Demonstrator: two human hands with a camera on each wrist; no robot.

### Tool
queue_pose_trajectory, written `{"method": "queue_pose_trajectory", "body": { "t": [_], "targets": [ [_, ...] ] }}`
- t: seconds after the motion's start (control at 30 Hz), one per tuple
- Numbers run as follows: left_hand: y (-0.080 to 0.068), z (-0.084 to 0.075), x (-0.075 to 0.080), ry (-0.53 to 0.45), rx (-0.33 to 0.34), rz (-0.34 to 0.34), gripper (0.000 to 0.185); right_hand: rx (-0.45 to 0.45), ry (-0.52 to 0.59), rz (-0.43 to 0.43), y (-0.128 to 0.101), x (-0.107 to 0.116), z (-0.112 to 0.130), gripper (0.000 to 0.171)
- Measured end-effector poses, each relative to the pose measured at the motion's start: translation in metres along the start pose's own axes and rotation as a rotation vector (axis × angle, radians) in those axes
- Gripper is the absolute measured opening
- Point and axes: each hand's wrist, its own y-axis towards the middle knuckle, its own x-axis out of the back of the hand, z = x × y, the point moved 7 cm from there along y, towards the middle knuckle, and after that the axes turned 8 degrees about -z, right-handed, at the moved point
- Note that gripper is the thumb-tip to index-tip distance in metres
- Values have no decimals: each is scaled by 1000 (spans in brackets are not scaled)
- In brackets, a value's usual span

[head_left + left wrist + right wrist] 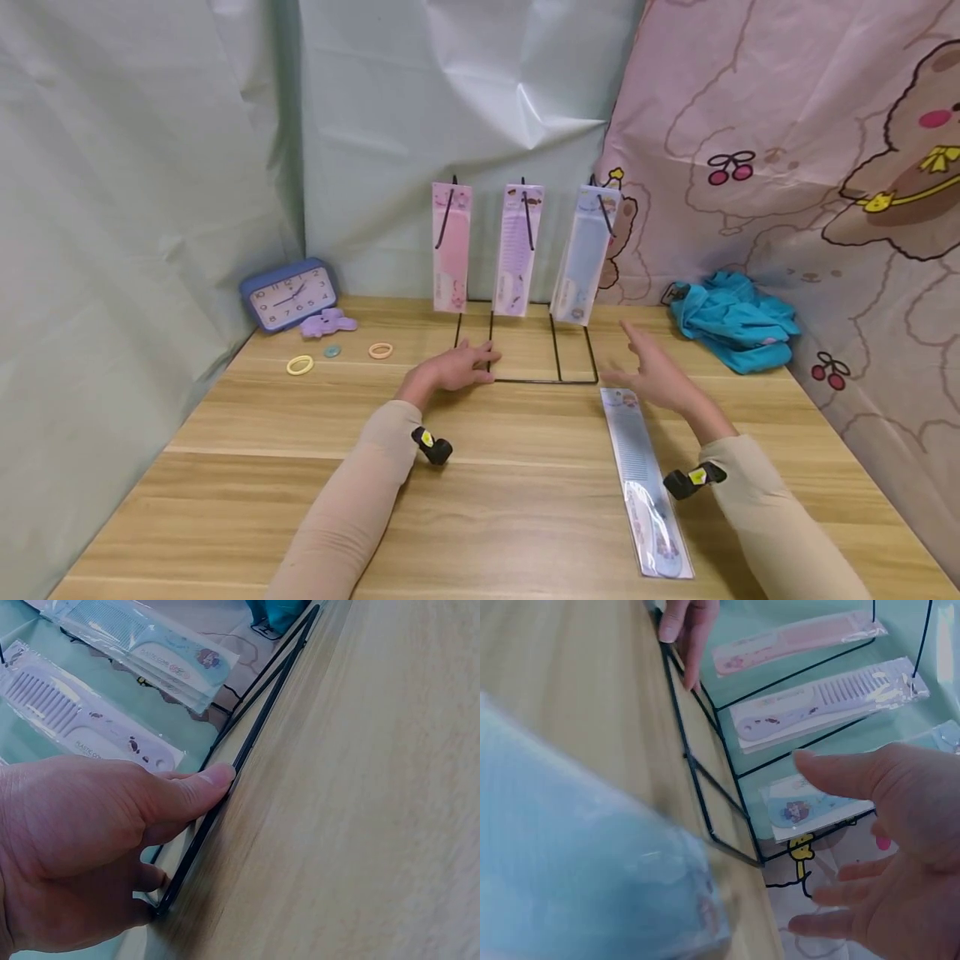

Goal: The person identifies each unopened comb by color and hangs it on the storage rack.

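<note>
A black wire display rack stands on the table, with packaged combs hanging from its hooks: a pink comb, a purple comb and a blue comb. My left hand touches the front-left of the rack's base; its thumb rests at the front bar and the fingers are spread. My right hand is raised beside the rack's right front corner, fingers apart and holding nothing. Another packaged blue comb lies flat on the table, its top end near the right hand.
At the back left are a blue alarm clock, a purple bunny-shaped item, a yellow ring, a peach ring and a small teal disc. Crumpled turquoise fabric lies at the back right, by the patterned curtain.
</note>
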Motion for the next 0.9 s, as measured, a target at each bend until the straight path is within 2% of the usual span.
{"method": "queue_pose_trajectory", "body": {
  "t": [0.27, 0.37, 0.63, 0.7, 0.9],
  "targets": [
    [0, 1, 5, 19, -2, -2, 56, -8, -17, 31, -35, -10, -9, 106],
    [1, -1, 7, 19, -7, 4, 56, -24, -60, 49, -43, -12, -11, 111],
    [1, 0, 5, 16, 3, 1, 57, -220, -285, 193, -64, -20, -11, 141],
    [1, 1, 3, 11, 5, 6, 57, -233, -333, 219, -69, -22, -9, 144],
    [1, 2, 0, 4, 1, -1, 57, -275, -356, 272, -72, -11, -15, 133]
  ]
}}
